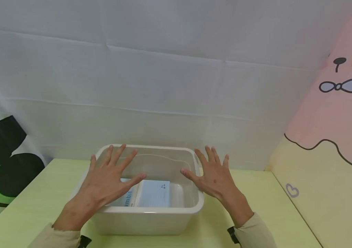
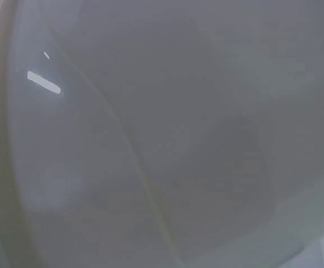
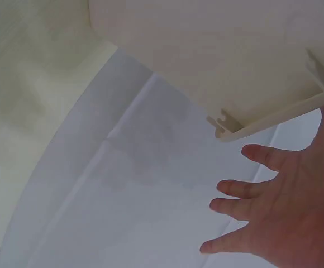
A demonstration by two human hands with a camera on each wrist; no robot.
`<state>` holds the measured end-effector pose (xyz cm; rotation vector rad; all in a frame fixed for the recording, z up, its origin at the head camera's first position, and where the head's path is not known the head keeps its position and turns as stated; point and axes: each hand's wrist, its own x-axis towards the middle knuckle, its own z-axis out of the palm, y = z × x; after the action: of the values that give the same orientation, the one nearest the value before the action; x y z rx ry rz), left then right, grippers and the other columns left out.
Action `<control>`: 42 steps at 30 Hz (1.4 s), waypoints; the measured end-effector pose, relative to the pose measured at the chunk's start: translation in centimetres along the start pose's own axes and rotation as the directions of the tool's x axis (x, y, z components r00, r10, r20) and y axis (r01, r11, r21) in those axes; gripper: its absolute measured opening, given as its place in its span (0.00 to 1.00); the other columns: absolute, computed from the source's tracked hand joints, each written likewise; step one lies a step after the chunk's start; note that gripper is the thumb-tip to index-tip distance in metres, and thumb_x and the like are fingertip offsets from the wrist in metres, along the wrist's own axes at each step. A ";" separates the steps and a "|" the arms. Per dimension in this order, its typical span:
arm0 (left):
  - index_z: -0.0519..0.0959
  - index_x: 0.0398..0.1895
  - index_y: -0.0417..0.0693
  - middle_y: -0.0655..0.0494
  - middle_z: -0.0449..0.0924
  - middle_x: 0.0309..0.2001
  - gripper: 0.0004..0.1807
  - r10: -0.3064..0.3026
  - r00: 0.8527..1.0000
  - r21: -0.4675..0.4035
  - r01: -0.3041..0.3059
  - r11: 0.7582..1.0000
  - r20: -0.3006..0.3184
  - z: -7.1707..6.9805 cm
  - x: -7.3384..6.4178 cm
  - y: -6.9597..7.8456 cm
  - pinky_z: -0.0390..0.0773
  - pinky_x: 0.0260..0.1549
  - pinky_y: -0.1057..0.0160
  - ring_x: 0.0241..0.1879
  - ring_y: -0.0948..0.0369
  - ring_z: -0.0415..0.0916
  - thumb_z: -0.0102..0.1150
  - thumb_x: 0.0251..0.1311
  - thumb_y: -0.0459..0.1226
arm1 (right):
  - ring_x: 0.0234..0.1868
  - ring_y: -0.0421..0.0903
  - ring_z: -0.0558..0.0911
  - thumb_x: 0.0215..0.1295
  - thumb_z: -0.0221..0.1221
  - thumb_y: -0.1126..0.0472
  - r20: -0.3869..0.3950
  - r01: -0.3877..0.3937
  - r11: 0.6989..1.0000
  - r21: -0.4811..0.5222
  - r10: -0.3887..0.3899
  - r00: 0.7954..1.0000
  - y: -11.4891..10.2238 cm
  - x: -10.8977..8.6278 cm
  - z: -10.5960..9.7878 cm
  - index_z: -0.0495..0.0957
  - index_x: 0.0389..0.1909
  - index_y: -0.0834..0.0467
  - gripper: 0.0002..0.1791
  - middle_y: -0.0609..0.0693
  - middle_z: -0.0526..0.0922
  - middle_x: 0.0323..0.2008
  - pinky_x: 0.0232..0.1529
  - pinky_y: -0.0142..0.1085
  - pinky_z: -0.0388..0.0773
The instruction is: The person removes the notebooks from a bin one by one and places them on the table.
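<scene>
A white plastic tub (image 1: 142, 222) stands on the table. Inside it lie light-blue printed packs (image 1: 155, 194), one marked A4; part of another shows the letters "mbit", and the left hand hides some of it. My left hand (image 1: 104, 182) hovers over the tub's left side with fingers spread and nothing held. On the opposite side, my right hand (image 1: 217, 177) is by the right rim, fingers also spread and grasping nothing. The right wrist view shows this hand (image 3: 290, 206) outside the tub wall (image 3: 206, 61). Only the tub's smooth inner wall (image 2: 167, 134) fills the left wrist view; no fingers appear there.
The pale yellow-green table (image 1: 247, 199) extends on both sides of the tub. Behind it hangs a creased white cloth (image 1: 163, 82). A printed panel with a pink bear (image 1: 334, 113) borders the right, and another printed cloth (image 1: 5, 148) the left.
</scene>
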<state>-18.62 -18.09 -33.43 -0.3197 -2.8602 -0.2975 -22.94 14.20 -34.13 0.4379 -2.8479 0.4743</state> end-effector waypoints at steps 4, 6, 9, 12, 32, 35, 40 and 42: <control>0.60 0.82 0.66 0.46 0.51 0.84 0.47 -0.002 1.000 -0.002 0.002 1.000 -0.005 -0.2 -0.4 -0.3 0.47 0.70 0.18 0.82 0.37 0.47 0.42 0.65 0.76 | 0.83 0.61 0.58 0.64 0.58 0.24 -0.007 0.054 0.998 0.019 -0.054 0.998 0.0 0.1 -0.2 0.69 0.76 0.50 0.48 0.60 0.62 0.80 0.78 0.75 0.41; 0.63 0.81 0.63 0.47 0.54 0.83 0.47 -0.003 1.000 0.000 0.003 1.000 -0.017 -0.4 -0.7 -0.6 0.51 0.70 0.19 0.81 0.39 0.51 0.43 0.65 0.76 | 0.81 0.59 0.61 0.64 0.60 0.26 -0.007 0.095 0.995 0.033 -0.094 0.996 -0.2 0.3 -0.3 0.71 0.74 0.51 0.46 0.59 0.65 0.78 0.79 0.73 0.43; 0.68 0.78 0.59 0.47 0.59 0.81 0.46 0.002 0.998 -0.003 -0.003 1.000 -0.059 -0.7 -1.2 -1.4 0.63 0.66 0.24 0.78 0.40 0.60 0.47 0.65 0.74 | 0.77 0.59 0.68 0.63 0.65 0.31 -0.019 0.173 0.983 0.064 -0.172 0.985 -0.5 0.9 -0.6 0.75 0.70 0.51 0.41 0.57 0.70 0.75 0.80 0.68 0.51; 0.70 0.76 0.58 0.48 0.62 0.80 0.45 -0.008 0.996 -0.019 0.007 1.000 -0.088 -1.1 -1.8 -2.2 0.74 0.58 0.29 0.73 0.40 0.67 0.51 0.64 0.73 | 0.73 0.59 0.73 0.64 0.67 0.34 -0.026 0.242 0.966 0.087 -0.240 0.970 -1.0 1.5 -1.1 0.79 0.66 0.51 0.36 0.55 0.74 0.71 0.76 0.62 0.66; 0.61 0.81 0.54 0.41 0.51 0.82 0.49 -0.175 0.984 -0.213 0.178 0.961 0.035 -0.6 -5.8 -6.5 0.70 0.53 0.21 0.71 0.35 0.62 0.55 0.65 0.70 | 0.70 0.53 0.76 0.68 0.63 0.35 0.119 0.352 0.927 0.129 -0.367 0.922 -4.7 4.0 -3.2 0.82 0.60 0.47 0.28 0.49 0.76 0.68 0.69 0.51 0.76; 0.58 0.82 0.52 0.40 0.51 0.82 0.51 -0.180 0.983 -0.211 0.184 0.960 0.040 -0.4 -6.3 -6.7 0.73 0.51 0.22 0.69 0.35 0.66 0.56 0.65 0.69 | 0.70 0.52 0.76 0.68 0.63 0.35 0.124 0.368 0.921 0.127 -0.383 0.915 -5.1 4.3 -3.4 0.82 0.60 0.47 0.28 0.49 0.77 0.67 0.69 0.50 0.76; 0.56 0.83 0.50 0.39 0.50 0.81 0.52 -0.186 0.982 -0.213 0.191 0.958 0.044 0.1 -6.8 -7.1 0.80 0.44 0.27 0.60 0.37 0.74 0.59 0.64 0.68 | 0.69 0.51 0.76 0.68 0.64 0.35 0.145 0.389 0.913 0.122 -0.404 0.903 -5.9 4.7 -3.5 0.82 0.60 0.47 0.28 0.48 0.77 0.67 0.69 0.49 0.76; 0.55 0.83 0.51 0.38 0.50 0.81 0.53 -0.191 0.980 -0.214 0.197 0.957 0.047 0.2 -7.0 -7.2 0.81 0.42 0.29 0.58 0.38 0.75 0.59 0.64 0.68 | 0.69 0.51 0.76 0.68 0.64 0.34 0.157 0.392 0.912 0.120 -0.407 0.900 -6.3 4.8 -3.5 0.82 0.61 0.47 0.28 0.48 0.77 0.67 0.70 0.49 0.76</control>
<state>-13.83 -26.26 -36.76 -0.0810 -2.8922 -0.6524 -24.83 8.52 -27.87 1.1080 -2.7947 0.4950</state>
